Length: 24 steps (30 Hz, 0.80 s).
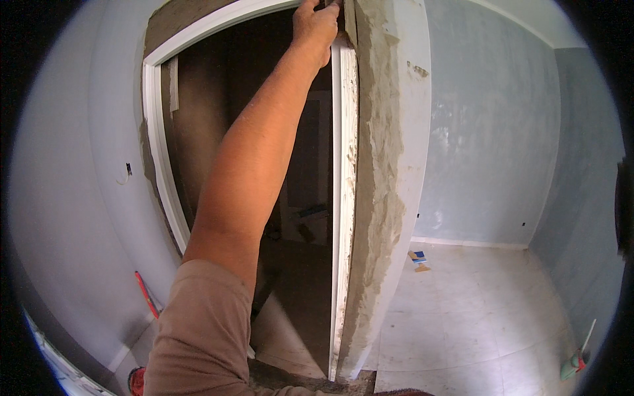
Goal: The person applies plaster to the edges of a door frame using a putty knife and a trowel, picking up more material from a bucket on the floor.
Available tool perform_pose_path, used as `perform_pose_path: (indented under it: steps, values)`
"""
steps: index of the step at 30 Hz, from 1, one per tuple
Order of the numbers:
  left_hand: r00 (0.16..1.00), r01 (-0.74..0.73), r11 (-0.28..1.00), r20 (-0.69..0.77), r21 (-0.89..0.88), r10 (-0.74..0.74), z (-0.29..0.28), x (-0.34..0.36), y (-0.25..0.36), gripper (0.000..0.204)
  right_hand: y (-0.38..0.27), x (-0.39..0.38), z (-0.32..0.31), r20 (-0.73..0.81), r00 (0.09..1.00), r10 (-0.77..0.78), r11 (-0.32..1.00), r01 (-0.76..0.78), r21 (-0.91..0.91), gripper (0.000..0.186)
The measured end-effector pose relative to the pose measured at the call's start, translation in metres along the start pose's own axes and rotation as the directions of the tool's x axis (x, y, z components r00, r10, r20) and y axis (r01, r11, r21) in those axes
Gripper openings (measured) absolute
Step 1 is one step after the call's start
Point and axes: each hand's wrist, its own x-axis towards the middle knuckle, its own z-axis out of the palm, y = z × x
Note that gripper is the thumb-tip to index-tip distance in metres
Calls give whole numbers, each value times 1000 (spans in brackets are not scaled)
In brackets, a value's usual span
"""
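My left arm stretches up across the doorway from the lower edge, its brown sleeve ending at the elbow. At the top edge my left hand (pixel 317 30) is closed, fingers curled, at the upper right corner of the white door frame (pixel 337 198). Something dark shows between the fingers, too cut off to name. Beside the hand, a band of rough grey-brown mortar (pixel 376 185) runs down the wall edge along the frame. The frame's right jamb carries mortar smears. My right hand is out of sight.
Beyond the doorway lies a dark room. A red tool handle (pixel 146 295) leans at the left wall, near a red round object (pixel 137 381). To the right, a blue-and-tan packet (pixel 419 259) lies on the pale tiled floor (pixel 456 303); a green container (pixel 573 364) stands by the right wall.
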Motion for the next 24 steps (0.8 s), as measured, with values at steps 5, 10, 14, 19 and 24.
perform_pose_path:
  steps: [5, 10, 14, 19, 24]
  values:
    - [999, -44, 996, -12, 77, 45, 3, 1, 3, 54, -4, 5, 1, 5, 1000, 2, 1000, -2, 3, 62]
    - [994, -21, 1000, 111, -13, 23, -2, 6, 6, 50, -10, 9, 2, 12, 1000, -3, 1000, 3, 1, 61]
    - [984, -6, 1000, 180, 2, 6, -7, 13, 1, 37, -14, 11, 5, 22, 1000, -4, 1000, 4, 3, 60]
    - [978, -42, 998, 206, 50, 31, -7, 13, 4, 34, -16, 14, 7, 29, 1000, -3, 1000, 3, -4, 59]
    - [979, -34, 999, 198, -21, 38, -4, 6, 6, 35, -17, 18, 6, 33, 999, -3, 1000, 4, -12, 59]
